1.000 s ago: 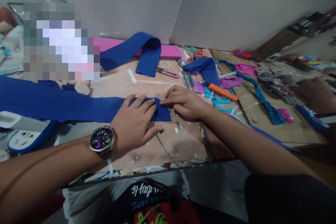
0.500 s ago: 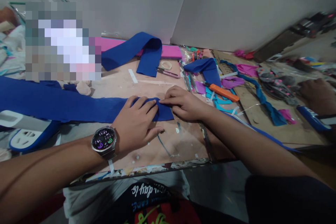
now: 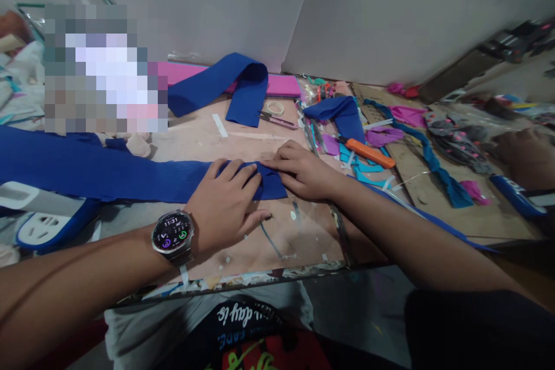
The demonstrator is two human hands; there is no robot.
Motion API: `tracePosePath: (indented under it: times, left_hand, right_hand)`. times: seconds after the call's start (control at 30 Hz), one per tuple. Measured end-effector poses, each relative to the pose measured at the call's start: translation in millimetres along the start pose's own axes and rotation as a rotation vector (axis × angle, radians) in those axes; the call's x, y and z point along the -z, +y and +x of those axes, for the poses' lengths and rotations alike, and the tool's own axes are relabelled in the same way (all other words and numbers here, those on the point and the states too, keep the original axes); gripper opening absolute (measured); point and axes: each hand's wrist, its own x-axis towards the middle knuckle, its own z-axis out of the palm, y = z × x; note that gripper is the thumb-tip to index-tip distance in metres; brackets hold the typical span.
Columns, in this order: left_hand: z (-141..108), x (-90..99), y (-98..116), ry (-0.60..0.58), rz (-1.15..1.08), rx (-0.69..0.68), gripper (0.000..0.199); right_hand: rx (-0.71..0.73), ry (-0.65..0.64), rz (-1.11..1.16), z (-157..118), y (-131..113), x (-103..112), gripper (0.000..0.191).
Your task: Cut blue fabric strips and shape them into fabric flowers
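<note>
The right end of the dark blue crepe-like strip (image 3: pixel 143 179) is being worked at a small raised fold (image 3: pixel 269 172). For good results, the strip should be pressed flat against the worktable (image 3: pixel 236 251) with even, light pressure, so that the layers are not dragged. The fold should be aligned squared to the long edges and creased from one edge to the other; excessive pull should be avoided, as thin, crinkled material may stretch or tear.

The left hand (image 3: pixel 223 202) is laid palm down across the strip, fingers slightly spread, just left of the fold. The right hand (image 3: pixel 306 172) is placed at the right end, fingers curled and index finger extended onto the fold; whether material is pinched beneath it cannot be told.

The strip is run from the far left, under the left hand, to a free end beside the right hand. The orange-handled cutter (image 3: pixel 368 153) is located to the right, beyond the right wrist.
</note>
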Motion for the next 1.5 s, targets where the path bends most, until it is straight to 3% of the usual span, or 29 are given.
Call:
tracePosePath:
  times: [0.3, 0.53, 0.67, 0.9, 1.33, 1.5]
  left_hand:
    - [0.3, -3.4, -2.8, 0.005, -0.031, -0.022, 0.059]
    - [0.3, -2.9, -2.6, -0.004, -0.014, -0.020, 0.059]
    - [0.3, -2.1, -2.3, -0.008, -0.014, -0.016, 0.059]
    - [-0.2, -2.5, -1.7, -0.021, -0.020, -0.010, 0.063]
    - [0.0, -1.2, -1.9, -0.014, -0.035, -0.016, 0.058]
    - [0.2, -0.7, -1.9, 0.009, -0.060, -0.047, 0.053]
  right_hand:
    - [-0.025, -0.010, 0.016, 0.3, -1.4, 1.7, 0.043]
    - [0.022, 0.137, 0.118, 2.0, -4.4, 7.7, 0.026]
    - [0.099, 0.127, 0.113, 1.7, -2.7, 8.9, 0.030]
    - [0.100, 0.092, 0.110, 1.8, -3.9, 6.7, 0.042]
    - [0.121, 0.097, 0.120, 1.5, -3.9, 5.3, 0.045]
    - [0.056, 0.068, 0.157, 0.7, -5.8, 8.3, 0.035]
